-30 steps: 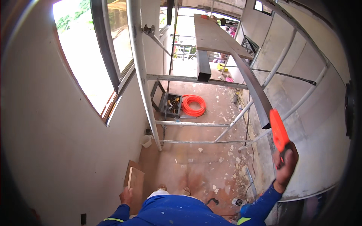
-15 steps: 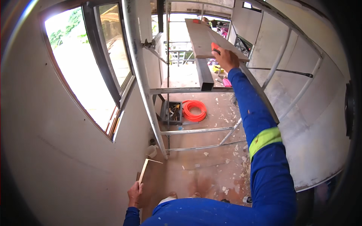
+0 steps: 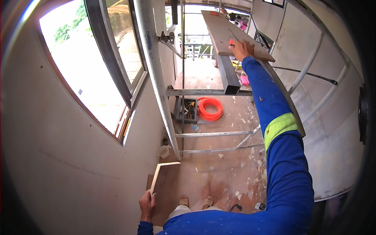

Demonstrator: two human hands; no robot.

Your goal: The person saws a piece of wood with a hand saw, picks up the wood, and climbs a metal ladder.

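Observation:
My left hand [image 3: 147, 203], low beside the wall, is closed on the lower end of a thin, pale L-shaped strip [image 3: 156, 177]. The strip's other leg points right, toward the foot of the scaffold frame. My right arm reaches far forward, and my right hand [image 3: 244, 49] is closed on a tool with an orange-red handle [image 3: 232, 42]. A narrow, blade-like part shows beyond the handle, but its exact kind is unclear. This hand is over the near end of a flat board [image 3: 219, 29], which lies high on the scaffold above a dark square metal tube [image 3: 227, 74].
The white scaffold frame [image 3: 158, 78] stands before me, its crossbars spanning ahead. An open window [image 3: 133, 74] is on the left wall. Below lie a dark tool crate [image 3: 181, 111] and a coil of orange hose [image 3: 210, 109]. Another orange-red item [image 3: 214, 13] sits at the board's far end.
The view has shifted, so the scaffold and board appear farther right. The strip's free leg now shows longer and broader. Both hands keep their holds.

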